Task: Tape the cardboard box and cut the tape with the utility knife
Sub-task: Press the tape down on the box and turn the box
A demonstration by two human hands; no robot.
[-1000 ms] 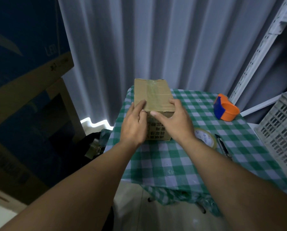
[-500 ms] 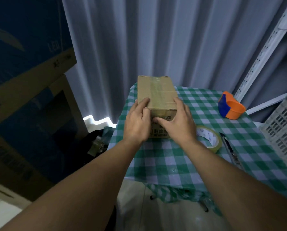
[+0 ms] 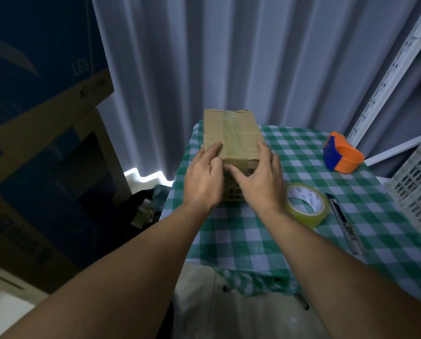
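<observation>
On the far left part of the table point(image 3: 290, 243), which is covered in a green and white checked cloth, stands the cardboard box point(image 3: 231, 135), its top sealed lengthwise by a strip of clear tape point(image 3: 230, 129). Both forearms reach forward from the bottom corners of the view and meet at the box's near end. The left hand point(image 3: 203, 181) lies palm down against the near left corner, its fingers point(image 3: 213, 149) stretched flat over the top edge, the thumb bent against the front face. The right hand point(image 3: 262, 181) presses on the near right corner, its fingers spread along the right side and top, the thumb pointing left across the printed front face, close to the left thumb. Neither hand is closed around anything; both are open and flat on the box, side by side and almost touching.

Just beside the right wrist lies a roll of tape point(image 3: 306, 204), flat on the cloth. To its right, close by, the utility knife point(image 3: 344, 225) lies lengthwise, untouched. Well apart, near the far right edge, sits an orange and blue tape dispenser point(image 3: 342, 156). A pale plastic crate point(image 3: 417, 182) stands at the right edge, and grey curtains point(image 3: 229, 57) hang behind the table.
</observation>
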